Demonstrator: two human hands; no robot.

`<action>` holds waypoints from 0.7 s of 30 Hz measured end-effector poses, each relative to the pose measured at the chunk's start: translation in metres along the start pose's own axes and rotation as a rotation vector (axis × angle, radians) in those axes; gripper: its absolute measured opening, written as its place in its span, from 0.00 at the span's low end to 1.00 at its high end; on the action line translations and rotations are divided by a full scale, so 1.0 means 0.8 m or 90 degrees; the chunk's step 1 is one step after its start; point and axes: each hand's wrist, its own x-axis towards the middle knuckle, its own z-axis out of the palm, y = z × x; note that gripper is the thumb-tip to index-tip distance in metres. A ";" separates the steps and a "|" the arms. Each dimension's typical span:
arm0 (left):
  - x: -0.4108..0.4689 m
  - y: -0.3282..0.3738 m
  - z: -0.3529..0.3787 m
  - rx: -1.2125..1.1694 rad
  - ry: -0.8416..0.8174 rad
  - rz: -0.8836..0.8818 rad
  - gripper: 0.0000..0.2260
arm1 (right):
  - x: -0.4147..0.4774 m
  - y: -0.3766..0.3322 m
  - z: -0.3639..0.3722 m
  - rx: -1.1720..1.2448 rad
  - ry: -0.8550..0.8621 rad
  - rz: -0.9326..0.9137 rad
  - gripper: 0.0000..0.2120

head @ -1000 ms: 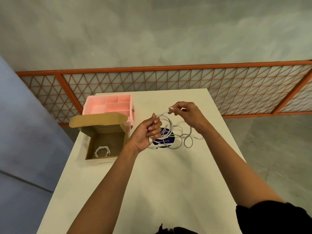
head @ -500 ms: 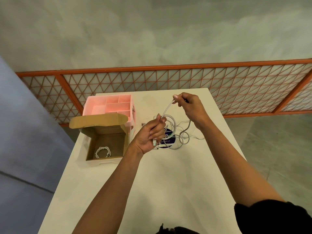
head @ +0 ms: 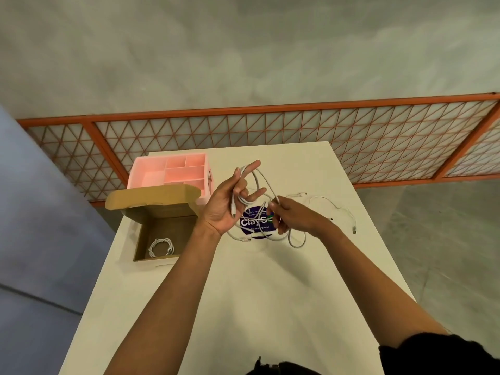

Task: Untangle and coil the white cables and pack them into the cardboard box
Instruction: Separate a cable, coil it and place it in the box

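head view | wide-angle | faces forward-down | near above table (head: 243, 307) | left hand (head: 226, 211), right hand (head: 293, 219) mid-frame

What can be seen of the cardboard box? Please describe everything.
The cardboard box is brown, plain and open, its lid flap folded back on the far side. It stands at the left edge of the white table, just before the pink organizer. One coiled white cable lies on its floor, near the front wall.
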 end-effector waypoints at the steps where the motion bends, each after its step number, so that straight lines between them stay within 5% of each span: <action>1: 0.001 0.002 0.003 0.000 0.022 0.016 0.24 | 0.000 0.001 0.003 -0.006 -0.022 0.012 0.12; 10: 0.024 0.015 0.002 0.110 0.189 0.080 0.15 | -0.011 -0.007 0.019 -0.150 -0.066 0.023 0.11; 21: 0.016 -0.021 -0.006 0.401 0.169 0.012 0.10 | -0.021 -0.060 -0.003 -0.345 -0.116 -0.110 0.17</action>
